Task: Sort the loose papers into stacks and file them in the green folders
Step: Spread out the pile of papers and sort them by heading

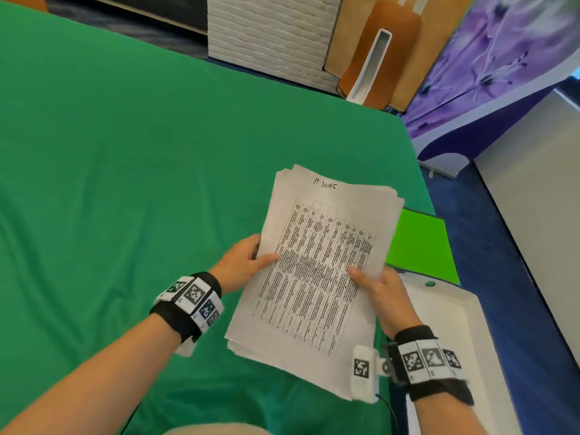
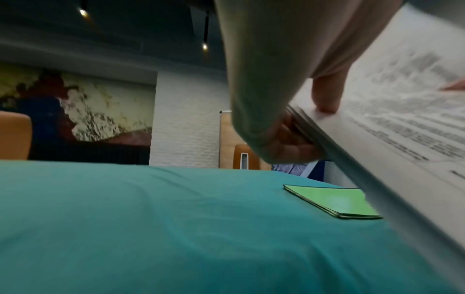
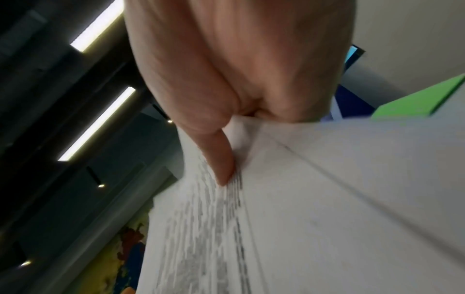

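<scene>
A thick stack of white papers with a printed table and a handwritten heading is held in the air above the green table. My left hand grips its left edge, thumb on top and fingers underneath. My right hand grips the right edge, thumb pressed on the top sheet. The stack tilts over the table in the left wrist view. Bright green folders lie flat at the table's right edge, also the green folders, partly hidden by the stack.
The green cloth table stretches left and ahead. A white tray or lid with a small green knob sits below the folders at the right edge. Beyond the table stand a white brick pillar and an orange chair.
</scene>
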`<state>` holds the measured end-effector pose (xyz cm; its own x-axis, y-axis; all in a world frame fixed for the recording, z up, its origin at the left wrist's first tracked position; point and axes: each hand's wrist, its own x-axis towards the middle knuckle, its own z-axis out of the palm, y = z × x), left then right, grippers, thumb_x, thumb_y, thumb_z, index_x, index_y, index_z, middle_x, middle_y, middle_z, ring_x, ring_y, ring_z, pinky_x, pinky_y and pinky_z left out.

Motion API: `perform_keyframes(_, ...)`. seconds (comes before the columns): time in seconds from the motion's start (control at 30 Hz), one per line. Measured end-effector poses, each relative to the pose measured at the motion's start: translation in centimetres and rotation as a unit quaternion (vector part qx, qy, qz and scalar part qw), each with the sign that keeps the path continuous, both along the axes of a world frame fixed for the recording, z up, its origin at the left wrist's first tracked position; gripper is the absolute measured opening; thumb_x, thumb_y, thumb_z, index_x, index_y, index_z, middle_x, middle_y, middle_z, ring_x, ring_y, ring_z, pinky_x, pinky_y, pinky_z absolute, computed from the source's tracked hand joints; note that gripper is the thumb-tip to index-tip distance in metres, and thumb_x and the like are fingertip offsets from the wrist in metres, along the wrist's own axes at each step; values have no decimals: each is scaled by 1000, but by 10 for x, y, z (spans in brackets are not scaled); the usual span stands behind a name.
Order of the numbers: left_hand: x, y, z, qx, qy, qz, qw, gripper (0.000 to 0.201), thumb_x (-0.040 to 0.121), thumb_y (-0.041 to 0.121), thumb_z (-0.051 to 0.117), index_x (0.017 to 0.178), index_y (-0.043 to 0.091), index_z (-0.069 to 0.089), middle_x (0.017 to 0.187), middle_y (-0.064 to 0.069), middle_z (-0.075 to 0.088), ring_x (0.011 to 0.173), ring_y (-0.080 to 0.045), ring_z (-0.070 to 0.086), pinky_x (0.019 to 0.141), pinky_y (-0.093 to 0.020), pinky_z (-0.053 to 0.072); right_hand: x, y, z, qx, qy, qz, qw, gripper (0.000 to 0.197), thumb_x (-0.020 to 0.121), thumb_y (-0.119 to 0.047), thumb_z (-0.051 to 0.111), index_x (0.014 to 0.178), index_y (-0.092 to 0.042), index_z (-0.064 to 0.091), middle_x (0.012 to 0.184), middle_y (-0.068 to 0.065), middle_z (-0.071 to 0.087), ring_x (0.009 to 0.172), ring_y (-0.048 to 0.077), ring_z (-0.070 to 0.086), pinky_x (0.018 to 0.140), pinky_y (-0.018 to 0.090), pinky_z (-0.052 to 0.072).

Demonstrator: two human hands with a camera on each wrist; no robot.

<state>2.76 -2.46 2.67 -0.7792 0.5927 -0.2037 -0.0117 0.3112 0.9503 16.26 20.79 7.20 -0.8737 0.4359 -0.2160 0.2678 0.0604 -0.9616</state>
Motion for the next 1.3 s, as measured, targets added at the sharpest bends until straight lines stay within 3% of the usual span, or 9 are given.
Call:
perform_keyframes(0.2,17,27,-41,-127,29,84,988,30,94,23,61,118,6,55,115,-12,64,101,-28,62,89,-42,51,-9,13,-68,59,-126,-73,988,34,86,-16,70,118,-12,60,114,6,69,100,24,67,94,49,52)
perform_keyframes(0.4,37,18,-79,-292,18,112,950,43,90,29,65,122,7,47,121,-13,55,105,-28,55,92,-36,47,22,1,-98,120,-298,3,947,58,93,-29,63,142,-9,38,140,10,50,124,25,51,102,35,41)
perform_keyframes(0.5,49,11,-81,-376,53,117,918,39,92,38,62,115,8,50,113,-11,55,98,-27,57,85,-36,50,36,-3,-109,118,-312,4,943,46,93,-25,62,132,-8,46,125,7,58,103,19,56,87,27,43)
perform_keyframes(0.67,58,7,-77,-450,62,69,888,37,94,49,53,97,12,51,93,-5,61,80,-22,59,67,-30,48,41,-4,-129,148,-315,-17,937,36,89,-23,67,120,-12,52,117,7,63,100,21,61,88,33,50)
perform_keyframes(0.8,58,5,-68,-460,116,32,880,30,99,41,48,81,17,46,69,5,49,65,-15,52,56,-25,40,40,-3,-133,162,-328,-10,931,34,89,-25,65,119,-15,52,116,6,61,101,21,61,92,37,50)
perform_keyframes(0.97,52,8,-48,-526,219,-67,819,38,104,39,33,90,19,62,69,7,50,63,-12,54,57,-24,42,32,-8,-123,228,-339,-22,912,48,91,-33,62,131,-12,49,128,11,49,110,25,54,99,36,44)
perform_keyframes(1.03,52,11,-40,-508,249,-73,821,35,103,32,35,83,20,60,61,8,43,58,-12,49,53,-24,39,22,-19,-111,253,-288,-35,923,49,92,-38,60,132,-13,48,128,9,47,113,24,52,98,36,43)
perform_keyframes(1.13,59,20,-25,-428,257,-69,864,35,101,32,34,72,19,49,60,6,41,53,-12,42,48,-23,28,1,-41,-87,195,-210,-6,958,43,92,-50,54,122,-19,55,117,-4,57,105,12,56,90,28,44)
perform_keyframes(1.3,77,39,-3,-351,304,-109,879,22,99,29,37,81,20,46,88,-4,63,73,-22,53,62,-30,34,-27,-58,-71,124,-163,20,979,56,75,-79,51,104,-32,58,98,-11,67,91,11,67,83,37,54)
